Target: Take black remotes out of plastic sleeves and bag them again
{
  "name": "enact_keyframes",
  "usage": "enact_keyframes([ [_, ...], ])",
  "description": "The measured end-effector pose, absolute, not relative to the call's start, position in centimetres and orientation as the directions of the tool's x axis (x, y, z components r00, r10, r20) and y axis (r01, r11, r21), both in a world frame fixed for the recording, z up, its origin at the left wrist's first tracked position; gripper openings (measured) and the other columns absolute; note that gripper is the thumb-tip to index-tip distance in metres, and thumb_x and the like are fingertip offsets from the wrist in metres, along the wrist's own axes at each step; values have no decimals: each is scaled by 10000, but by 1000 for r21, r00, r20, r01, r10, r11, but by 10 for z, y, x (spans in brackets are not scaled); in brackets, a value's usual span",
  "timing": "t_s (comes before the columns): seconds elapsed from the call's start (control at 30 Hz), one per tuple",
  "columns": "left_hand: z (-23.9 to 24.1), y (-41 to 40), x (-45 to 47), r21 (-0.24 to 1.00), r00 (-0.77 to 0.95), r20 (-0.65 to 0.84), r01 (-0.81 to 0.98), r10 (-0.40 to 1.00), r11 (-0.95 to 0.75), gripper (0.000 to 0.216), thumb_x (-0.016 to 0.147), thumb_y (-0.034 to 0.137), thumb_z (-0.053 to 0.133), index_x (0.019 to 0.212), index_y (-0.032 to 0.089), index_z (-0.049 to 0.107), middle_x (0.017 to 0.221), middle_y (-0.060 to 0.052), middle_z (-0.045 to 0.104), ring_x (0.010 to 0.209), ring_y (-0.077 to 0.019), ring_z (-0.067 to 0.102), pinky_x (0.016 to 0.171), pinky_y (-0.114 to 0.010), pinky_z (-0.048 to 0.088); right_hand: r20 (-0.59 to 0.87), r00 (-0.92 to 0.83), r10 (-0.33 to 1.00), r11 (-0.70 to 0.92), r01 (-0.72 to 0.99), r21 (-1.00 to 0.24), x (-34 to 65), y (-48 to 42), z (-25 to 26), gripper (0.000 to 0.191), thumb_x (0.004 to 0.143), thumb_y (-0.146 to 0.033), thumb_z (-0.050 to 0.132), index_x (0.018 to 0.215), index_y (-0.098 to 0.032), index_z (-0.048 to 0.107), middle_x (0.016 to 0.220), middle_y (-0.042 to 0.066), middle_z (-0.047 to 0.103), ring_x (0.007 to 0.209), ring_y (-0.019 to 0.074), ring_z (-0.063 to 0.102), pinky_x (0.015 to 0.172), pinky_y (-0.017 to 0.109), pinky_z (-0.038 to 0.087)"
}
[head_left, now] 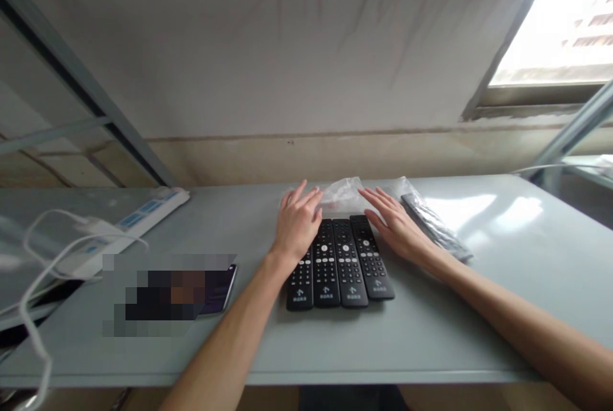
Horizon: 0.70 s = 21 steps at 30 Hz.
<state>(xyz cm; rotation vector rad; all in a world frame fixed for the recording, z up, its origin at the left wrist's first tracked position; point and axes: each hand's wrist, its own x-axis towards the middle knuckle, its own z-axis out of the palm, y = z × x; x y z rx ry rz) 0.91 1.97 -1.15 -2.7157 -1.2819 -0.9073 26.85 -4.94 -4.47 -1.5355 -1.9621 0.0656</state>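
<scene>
Several black remote controls [327, 270] lie side by side on the grey table, their white-marked ends toward me. The rightmost remote [371, 261] is slightly slanted, with a small gap beside it. Over the upper end of the leftmost remote [300, 283] rests my left hand [297, 219], fingers stretched out and partly hiding it. My right hand [393, 219] is at the far end of the rightmost one, its fingers extended and nothing in its grasp. Crumpled clear plastic [342, 191] lies just beyond the remotes. Another remote in a clear bag [435, 229] lies right of my right hand.
On the left stand a white power strip [143, 219] and a white cable [36, 328]. A phone [221, 290], partly pixelated, lies left of my left forearm. The grey table [407, 347] ends at a front edge near me and meets a wall behind.
</scene>
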Motion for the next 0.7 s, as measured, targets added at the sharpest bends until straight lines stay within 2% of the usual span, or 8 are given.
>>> enact_keyframes([
  [0.13,-13,20,9,256,448,566,703,692,-664,386,944,36,625,1273,182,765,1235,-90,802,1317,-321,615,1137,-520,496,562,-84,823,384,812,-440,268,-49,-39,534,1119,-391,463,1648,-318,462,1640,79,557,1577,304,444,1276,624,384],
  [0.23,-12,17,11,229,454,563,717,691,-658,363,929,43,657,1243,192,763,1190,-95,796,1226,-314,624,1083,-493,511,572,-115,812,440,765,-471,261,-54,-33,478,1123,-368,454,1589,-305,538,1594,88,605,1495,286,548,1239,595,440],
  [0.4,-8,14,12,196,454,498,771,739,-606,143,951,100,657,993,185,765,1099,-105,764,1162,-329,616,1028,-493,513,577,-185,796,509,721,-471,246,-69,-22,444,1135,-322,419,1563,-325,538,1588,81,609,1464,269,570,1247,585,413],
  [0.57,-6,17,7,183,410,485,816,772,-548,280,922,2,549,1014,189,736,1069,-100,753,1140,-331,614,994,-489,509,663,34,748,434,730,-527,255,-64,-21,465,1070,-227,438,1521,-276,540,1312,107,743,1217,258,697,1071,487,538],
  [0.7,-7,18,5,158,412,476,829,777,-536,421,882,-64,449,1048,191,740,1088,-104,759,1120,-330,615,965,-489,518,578,109,809,334,724,-604,270,-52,-28,508,953,-159,490,1450,-234,569,1161,90,795,1125,266,725,1033,491,540],
])
